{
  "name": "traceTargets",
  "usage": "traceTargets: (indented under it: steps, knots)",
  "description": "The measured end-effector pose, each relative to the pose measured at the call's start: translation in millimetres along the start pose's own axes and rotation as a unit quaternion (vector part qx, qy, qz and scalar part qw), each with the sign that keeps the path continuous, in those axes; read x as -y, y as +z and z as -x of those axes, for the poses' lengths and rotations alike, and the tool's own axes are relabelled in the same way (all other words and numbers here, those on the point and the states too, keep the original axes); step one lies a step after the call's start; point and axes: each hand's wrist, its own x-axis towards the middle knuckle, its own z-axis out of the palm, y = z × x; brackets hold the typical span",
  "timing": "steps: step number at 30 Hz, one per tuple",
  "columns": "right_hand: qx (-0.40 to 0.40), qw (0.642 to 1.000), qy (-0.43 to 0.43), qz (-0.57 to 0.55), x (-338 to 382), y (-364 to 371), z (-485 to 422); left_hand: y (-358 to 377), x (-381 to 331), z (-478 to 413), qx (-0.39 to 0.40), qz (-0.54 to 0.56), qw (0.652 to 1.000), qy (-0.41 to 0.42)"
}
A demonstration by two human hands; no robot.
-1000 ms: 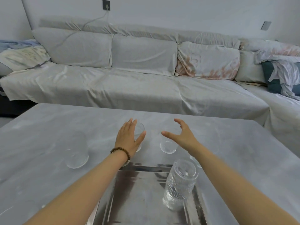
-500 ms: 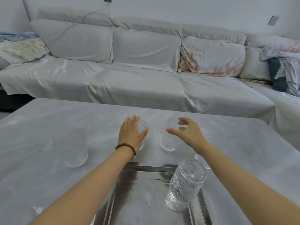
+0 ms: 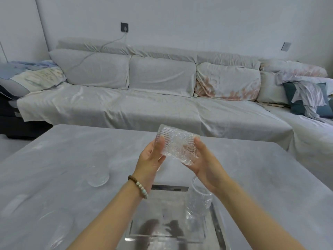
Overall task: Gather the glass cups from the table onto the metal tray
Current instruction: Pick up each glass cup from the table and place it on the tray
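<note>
Two ribbed glass cups (image 3: 177,145), pressed side by side and tilted, are lifted above the grey table (image 3: 72,159). My left hand (image 3: 151,159), with a bead bracelet at the wrist, presses on their left side. My right hand (image 3: 207,163) presses on their right side and supports them from beneath. Below them the metal tray (image 3: 167,224) lies at the table's near edge. A ribbed glass cup (image 3: 198,201) stands upright in the tray's far right corner. A smooth clear cup (image 3: 98,174) stands on the table to the left of the tray.
A long sofa (image 3: 144,105) under pale covers runs behind the table, with cushions and crumpled cloth (image 3: 306,92) at its right end. Another faint glass shape (image 3: 59,233) shows at the table's near left.
Both hands were open, reaching for two cups on the table past the tray. Now they hold the pair of cups between them, raised off the table. The camera has tilted up.
</note>
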Motion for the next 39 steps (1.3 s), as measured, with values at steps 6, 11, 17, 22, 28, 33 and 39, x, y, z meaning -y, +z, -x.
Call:
traceTargets:
  steps: [6,11,17,22,28,33,39]
  knots:
    - [-0.054,0.954,-0.048,0.292,-13.5,-17.3,30.7,-7.5,-5.8,26.5,-0.049,-0.031,0.998,0.007]
    - [-0.085,0.912,-0.040,0.400,-50.5,-47.8,39.7,-19.3,25.9,30.1,-0.052,-0.156,0.986,0.003]
    - [-0.069,0.908,-0.039,0.412,-76.4,-57.2,40.9,-28.8,69.1,31.3,-0.033,-0.264,0.963,-0.048]
    - [-0.072,0.908,-0.059,0.407,-81.9,-57.9,38.8,-26.6,84.5,30.4,-0.031,-0.270,0.960,-0.059]
    - [-0.077,0.904,-0.067,0.415,-84.8,-58.7,39.2,-16.9,93.3,30.3,-0.009,-0.271,0.961,-0.061]
    - [-0.077,0.902,-0.071,0.419,-84.5,-58.8,38.5,-13.4,96.2,28.2,0.002,-0.286,0.956,-0.062]
    - [-0.074,0.906,-0.061,0.413,-81.0,-57.1,40.1,-13.1,97.0,27.9,0.004,-0.290,0.955,-0.065]
